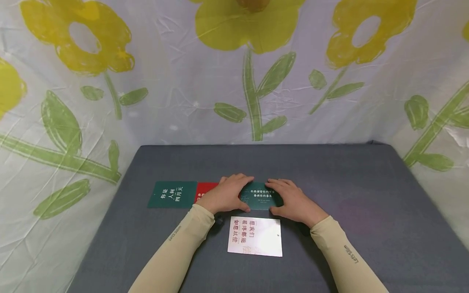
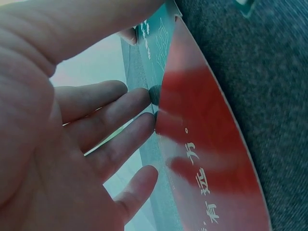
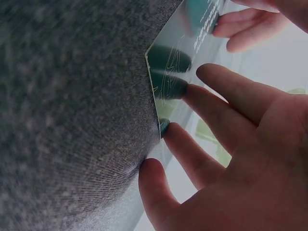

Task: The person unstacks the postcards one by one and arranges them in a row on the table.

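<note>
A green card with white characters (image 1: 258,200) lies flat between the hands. The left hand (image 1: 228,194) is over where this card meets a red card (image 1: 205,189), partly hiding the red one. In the left wrist view its relaxed fingers touch the glossy red card (image 2: 202,115). On the other side, the right hand (image 1: 296,203) rests at the green card's right end, thumb near the front edge and index finger near the back edge. The right wrist view shows spread fingertips along the green card (image 3: 168,79). Another green card (image 1: 172,195) adjoins the red one on the left.
Nearer the person, a white card with red characters (image 1: 255,236) lies on the dark grey tabletop (image 1: 329,171). A white cloth with yellow flowers (image 1: 176,101) hangs around the table's back and sides.
</note>
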Action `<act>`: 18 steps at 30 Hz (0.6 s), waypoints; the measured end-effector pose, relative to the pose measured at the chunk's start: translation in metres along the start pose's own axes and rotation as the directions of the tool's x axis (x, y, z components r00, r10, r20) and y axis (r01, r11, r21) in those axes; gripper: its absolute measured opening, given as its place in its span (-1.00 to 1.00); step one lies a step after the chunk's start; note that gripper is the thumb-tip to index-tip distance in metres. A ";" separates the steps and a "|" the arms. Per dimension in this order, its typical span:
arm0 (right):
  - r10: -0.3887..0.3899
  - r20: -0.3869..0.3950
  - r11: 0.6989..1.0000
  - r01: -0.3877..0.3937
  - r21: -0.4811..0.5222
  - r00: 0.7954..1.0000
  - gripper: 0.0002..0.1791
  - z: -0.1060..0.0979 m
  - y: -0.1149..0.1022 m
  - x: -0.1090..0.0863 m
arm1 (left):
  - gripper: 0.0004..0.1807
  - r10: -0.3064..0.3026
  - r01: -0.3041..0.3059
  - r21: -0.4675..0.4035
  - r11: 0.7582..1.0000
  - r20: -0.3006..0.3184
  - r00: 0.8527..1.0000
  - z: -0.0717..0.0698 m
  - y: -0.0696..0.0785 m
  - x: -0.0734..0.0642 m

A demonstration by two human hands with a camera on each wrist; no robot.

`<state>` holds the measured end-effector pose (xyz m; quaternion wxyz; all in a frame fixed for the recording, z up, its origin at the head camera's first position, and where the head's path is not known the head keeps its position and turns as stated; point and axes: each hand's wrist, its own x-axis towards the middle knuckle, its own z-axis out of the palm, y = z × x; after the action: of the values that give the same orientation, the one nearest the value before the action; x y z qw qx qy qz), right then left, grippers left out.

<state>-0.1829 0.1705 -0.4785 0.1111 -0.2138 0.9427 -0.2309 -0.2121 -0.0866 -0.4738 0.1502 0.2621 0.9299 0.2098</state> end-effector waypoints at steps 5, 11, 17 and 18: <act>-0.006 -0.006 1.000 0.006 -0.007 1.000 -0.14 0.000 0.001 0.000 | 0.11 -0.010 0.010 -0.004 1.000 0.004 1.000 -0.001 0.001 0.000; -0.015 -0.058 1.000 0.015 0.006 0.998 -0.09 -0.004 -0.003 -0.004 | 0.12 -0.013 0.013 0.020 1.000 -0.007 1.000 -0.001 0.005 -0.003; -0.064 -0.164 0.998 0.062 -0.015 0.984 -0.07 -0.018 -0.021 -0.017 | 0.15 -0.003 0.006 0.052 0.999 -0.065 0.998 -0.011 0.014 -0.014; -0.075 -0.168 0.997 0.072 -0.024 0.983 -0.08 -0.020 -0.026 -0.021 | 0.15 0.006 -0.002 0.052 0.999 -0.073 0.997 -0.014 0.016 -0.018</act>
<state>-0.1617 0.1671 -0.4466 0.0203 -0.2293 0.9422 -0.2436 -0.1960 -0.0881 -0.4515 0.1090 0.2598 0.9394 0.1954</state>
